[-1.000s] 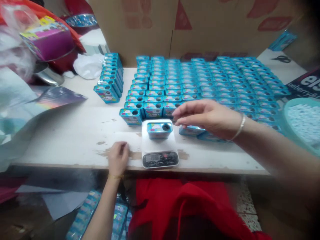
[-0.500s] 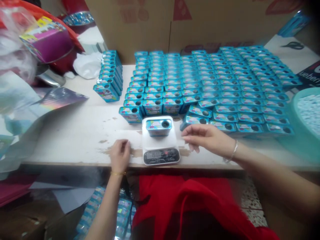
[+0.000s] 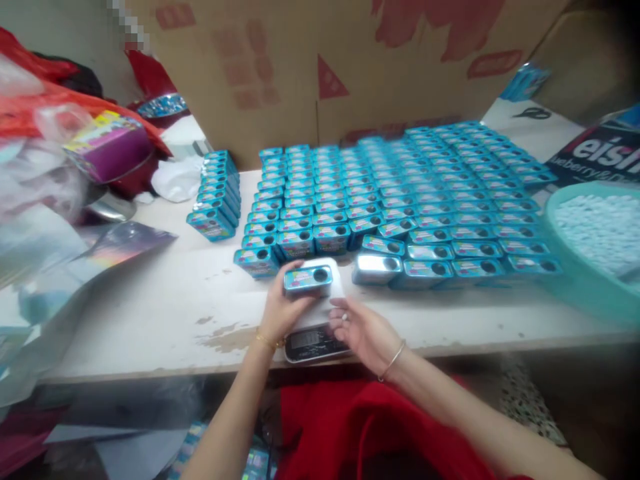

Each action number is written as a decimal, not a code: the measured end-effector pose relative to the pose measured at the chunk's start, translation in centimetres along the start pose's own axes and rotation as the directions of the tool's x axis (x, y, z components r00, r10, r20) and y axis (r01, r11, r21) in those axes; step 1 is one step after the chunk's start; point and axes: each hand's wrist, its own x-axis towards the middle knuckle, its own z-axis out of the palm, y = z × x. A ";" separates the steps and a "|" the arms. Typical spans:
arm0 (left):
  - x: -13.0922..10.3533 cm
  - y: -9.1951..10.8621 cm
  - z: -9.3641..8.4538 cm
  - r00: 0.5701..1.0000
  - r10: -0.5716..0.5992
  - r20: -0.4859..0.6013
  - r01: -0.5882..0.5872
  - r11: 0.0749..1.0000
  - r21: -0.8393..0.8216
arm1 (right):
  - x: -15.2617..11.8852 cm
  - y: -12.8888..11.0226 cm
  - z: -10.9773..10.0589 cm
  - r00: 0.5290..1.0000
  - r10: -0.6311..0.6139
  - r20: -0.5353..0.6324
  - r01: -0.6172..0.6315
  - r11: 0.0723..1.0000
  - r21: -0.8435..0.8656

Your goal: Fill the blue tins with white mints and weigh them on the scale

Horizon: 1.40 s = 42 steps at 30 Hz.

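My left hand [image 3: 285, 308] is wrapped round a blue tin [image 3: 309, 280] with a dark round opening in its top. The tin is upright, over the white plate of a kitchen scale [image 3: 320, 313]; I cannot tell whether it still touches the plate. Just right of the tin, my right hand [image 3: 357, 327] is held palm up above the scale, its fingers curled. A small white pellet [image 3: 345, 317] shows at those fingertips. My right hand partly covers the scale's dark display panel [image 3: 307, 341].
Rows of similar blue tins [image 3: 420, 200] fill the back of the table, with a shorter row [image 3: 213, 223] at left. A turquoise tub [image 3: 555, 293] of white pellets [image 3: 595, 227] stands at right. Behind is a large cardboard box [image 3: 280, 87]. Wrinkled sheets [image 3: 120, 247] lie left.
My left hand has moved from the table beside the scale onto the tin. My right hand has come left and over the scale. The view has tilted upward.
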 end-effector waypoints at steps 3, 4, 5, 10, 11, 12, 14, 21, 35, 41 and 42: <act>1.0 1.2 -0.3 0.953 0.284 0.109 -0.299 0.938 0.174 | -0.6 -0.2 0.9 0.998 -0.012 -0.063 0.021 0.989 0.149; 1.0 1.6 -0.6 0.907 0.388 0.162 -0.419 0.872 0.254 | -0.8 -0.4 1.3 0.997 -0.022 -0.070 0.035 0.980 0.197; 1.0 1.9 -1.0 0.856 0.469 0.219 -0.517 0.792 0.325 | -0.9 -0.5 1.6 0.997 -0.032 -0.075 0.050 0.969 0.243; 0.4 2.4 -2.0 0.770 0.534 0.350 -0.635 0.589 0.500 | -0.8 -1.1 2.9 0.993 -0.011 -0.114 0.053 0.928 0.369; 0.2 2.4 -2.0 0.772 0.542 0.332 -0.630 0.583 0.513 | -0.8 -1.1 3.1 0.994 0.001 -0.111 0.040 0.927 0.373; 0.0 2.4 -2.0 0.774 0.556 0.304 -0.623 0.582 0.523 | -0.8 -1.1 3.2 0.995 0.008 -0.101 0.031 0.927 0.373; -0.2 2.3 -2.0 0.778 0.578 0.246 -0.609 0.598 0.520 | -0.8 -1.1 3.2 0.997 -0.009 -0.076 0.036 0.930 0.366; -0.8 0.1 -0.6 0.981 0.194 -0.006 -0.188 0.957 0.219 | -0.4 -0.8 1.5 0.992 -0.093 -0.087 0.111 0.966 0.234; -0.7 -2.4 -2.1 0.988 -0.087 -0.127 0.067 0.985 -0.157 | -1.2 -1.8 -5.1 0.992 -0.087 -0.088 0.090 0.995 0.031; -5.6 -4.4 -4.0 0.866 -0.363 -0.344 0.364 0.929 -0.065 | -1.5 -1.5 -7.2 0.974 -0.116 -0.192 0.100 0.991 -0.093; -6.4 -4.9 -4.0 0.845 -0.409 -0.346 0.419 0.907 -0.047 | -1.5 -1.4 -7.4 0.973 -0.120 -0.196 0.099 0.989 -0.111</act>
